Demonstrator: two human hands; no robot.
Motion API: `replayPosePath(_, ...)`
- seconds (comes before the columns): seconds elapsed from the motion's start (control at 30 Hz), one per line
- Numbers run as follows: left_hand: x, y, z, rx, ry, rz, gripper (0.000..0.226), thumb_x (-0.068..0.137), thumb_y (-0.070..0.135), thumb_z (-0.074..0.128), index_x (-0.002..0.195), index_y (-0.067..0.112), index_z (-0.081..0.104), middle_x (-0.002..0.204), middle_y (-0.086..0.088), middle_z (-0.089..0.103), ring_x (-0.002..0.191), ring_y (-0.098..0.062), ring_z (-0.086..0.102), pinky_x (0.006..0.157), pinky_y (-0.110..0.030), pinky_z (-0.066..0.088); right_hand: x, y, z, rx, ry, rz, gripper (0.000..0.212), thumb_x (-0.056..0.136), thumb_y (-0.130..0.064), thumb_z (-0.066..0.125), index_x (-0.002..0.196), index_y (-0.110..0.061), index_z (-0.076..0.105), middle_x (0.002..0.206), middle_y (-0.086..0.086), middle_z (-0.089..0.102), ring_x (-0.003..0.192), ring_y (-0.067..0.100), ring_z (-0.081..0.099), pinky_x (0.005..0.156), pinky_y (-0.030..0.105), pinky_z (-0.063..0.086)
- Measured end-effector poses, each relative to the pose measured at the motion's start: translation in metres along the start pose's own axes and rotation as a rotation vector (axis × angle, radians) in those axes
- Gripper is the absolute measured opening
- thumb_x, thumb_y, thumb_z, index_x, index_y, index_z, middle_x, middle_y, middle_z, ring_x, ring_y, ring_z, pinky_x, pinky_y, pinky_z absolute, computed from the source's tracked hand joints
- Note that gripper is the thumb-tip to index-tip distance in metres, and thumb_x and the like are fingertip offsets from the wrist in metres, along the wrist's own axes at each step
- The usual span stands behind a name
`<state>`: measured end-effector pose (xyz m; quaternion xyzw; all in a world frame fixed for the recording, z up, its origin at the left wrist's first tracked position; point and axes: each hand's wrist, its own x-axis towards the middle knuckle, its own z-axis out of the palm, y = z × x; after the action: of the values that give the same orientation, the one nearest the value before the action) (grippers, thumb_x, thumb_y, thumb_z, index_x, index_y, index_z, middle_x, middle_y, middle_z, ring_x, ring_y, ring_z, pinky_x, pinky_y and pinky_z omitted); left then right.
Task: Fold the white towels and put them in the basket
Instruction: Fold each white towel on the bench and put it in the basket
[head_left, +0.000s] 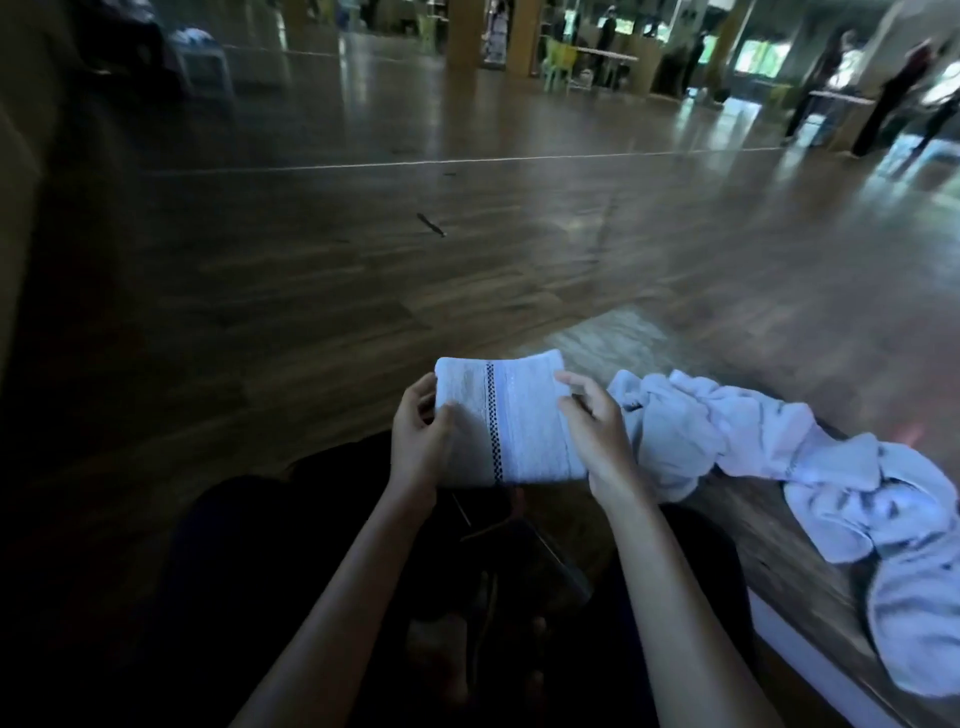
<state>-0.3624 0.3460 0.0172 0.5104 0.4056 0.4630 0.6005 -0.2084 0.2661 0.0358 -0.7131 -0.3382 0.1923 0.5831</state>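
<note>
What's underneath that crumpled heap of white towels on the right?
The heap of towels lies on a brown wooden ledge, which shows beside it. Anything directly beneath the cloth is covered, so I cannot tell.

folded white towel (524, 421): soft matt cloth, woven dark checked stripe
brown wooden floor (467, 218): smooth, glossy planks

No text, label, brand, number or sign can be read. Only a dark checked stripe is carried by the folded towel (511, 415), without lettering. The far background is too blurred for any writing to be made out.
</note>
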Motion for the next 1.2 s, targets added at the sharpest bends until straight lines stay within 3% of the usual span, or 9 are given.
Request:
replayPosePath(0.23, 0.045, -0.086, -0.049, 0.139, 0.159, -0.173, 0.041, 0.089, 0.007, 0.053, 0.128, 0.019, 0.051, 0.122, -0.003, 0.06, 0.11, -0.019, 0.058, 0.096, -0.041, 0.049, 0.044, 0.087, 0.085, -0.078, -0.366, 0.256, 0.037, 0.09, -0.003, 0.046, 0.113, -0.028, 0.059, 0.131, -0.003, 0.052, 0.125, 0.008, 0.045, 0.092, 0.024, 0.038)
replayPosePath(0.3, 0.06, -0.125, -0.062, 0.192, 0.172, -0.262, 0.045, 0.09, 0.006, 0.052, 0.134, 0.017, 0.047, 0.127, -0.005, 0.057, 0.112, -0.02, 0.056, 0.098, -0.043, 0.047, 0.057, 0.124, 0.11, -0.105, -0.43, 0.336, 0.038, 0.089, -0.001, 0.047, 0.109, -0.031, 0.06, 0.136, -0.002, 0.051, 0.13, 0.012, 0.043, 0.099, 0.029, 0.039)
replayPosePath(0.43, 0.094, -0.206, -0.078, 0.283, 0.184, -0.374, 0.049, 0.089, 0.005, 0.053, 0.136, 0.015, 0.044, 0.129, -0.007, 0.056, 0.112, -0.018, 0.054, 0.098, -0.038, 0.046, 0.083, 0.198, 0.153, -0.173, -0.479, 0.436, 0.041, 0.087, 0.002, 0.045, 0.105, -0.032, 0.06, 0.129, 0.0, 0.055, 0.123, 0.015, 0.049, 0.101, 0.037, 0.043)
replayPosePath(0.7, 0.153, -0.352, -0.087, 0.37, 0.196, -0.438, 0.053, 0.089, 0.0, 0.056, 0.139, 0.004, 0.038, 0.128, -0.012, 0.054, 0.113, -0.014, 0.05, 0.088, -0.016, 0.04, 0.129, 0.331, 0.222, -0.354, -0.542, 0.518, 0.041, 0.09, 0.004, 0.041, 0.12, -0.019, 0.057, 0.114, 0.004, 0.054, 0.077, 0.008, 0.053, 0.066, 0.027, 0.046)
replayPosePath(0.77, 0.156, -0.377, -0.088, 0.347, 0.193, -0.434, 0.054, 0.089, 0.003, 0.059, 0.139, 0.004, 0.038, 0.125, -0.008, 0.054, 0.112, -0.012, 0.049, 0.083, -0.009, 0.042, 0.135, 0.354, 0.232, -0.395, -0.557, 0.494, 0.041, 0.089, 0.006, 0.041, 0.119, -0.018, 0.057, 0.115, 0.006, 0.055, 0.08, 0.012, 0.054, 0.063, 0.025, 0.044)
replayPosePath(0.87, 0.159, -0.41, -0.092, 0.364, 0.186, -0.424, 0.056, 0.088, 0.008, 0.061, 0.139, 0.002, 0.037, 0.128, -0.009, 0.052, 0.118, -0.017, 0.05, 0.094, -0.02, 0.041, 0.137, 0.384, 0.243, -0.442, -0.579, 0.446, 0.042, 0.089, 0.006, 0.041, 0.12, -0.017, 0.056, 0.12, 0.009, 0.057, 0.101, 0.021, 0.055, 0.078, 0.026, 0.044)
replayPosePath(1.07, 0.164, -0.421, -0.095, 0.598, 0.164, -0.386, 0.055, 0.086, 0.003, 0.06, 0.137, 0.001, 0.04, 0.136, -0.016, 0.049, 0.126, -0.024, 0.047, 0.1, -0.016, 0.03, 0.137, 0.395, 0.251, -0.606, -0.595, 0.345, 0.039, 0.093, -0.003, 0.041, 0.129, -0.017, 0.048, 0.13, 0.01, 0.052, 0.104, 0.018, 0.05, 0.086, 0.026, 0.043)
replayPosePath(1.13, 0.163, -0.417, -0.097, 0.766, 0.109, -0.3, 0.056, 0.085, 0.008, 0.059, 0.137, 0.001, 0.04, 0.134, -0.017, 0.048, 0.124, -0.026, 0.045, 0.099, -0.014, 0.027, 0.135, 0.39, 0.253, -0.803, -0.641, 0.145, 0.041, 0.093, -0.01, 0.044, 0.134, -0.014, 0.044, 0.135, 0.012, 0.045, 0.114, 0.026, 0.048, 0.09, 0.033, 0.043)
replayPosePath(1.2, 0.163, -0.413, -0.097, 0.945, 0.038, -0.203, 0.059, 0.084, 0.014, 0.058, 0.139, 0.003, 0.038, 0.136, -0.017, 0.045, 0.125, -0.028, 0.043, 0.101, -0.026, 0.033, 0.132, 0.389, 0.253, -1.003, -0.698, -0.13, 0.046, 0.092, -0.017, 0.048, 0.137, -0.009, 0.042, 0.14, 0.016, 0.04, 0.12, 0.031, 0.044, 0.091, 0.039, 0.045)
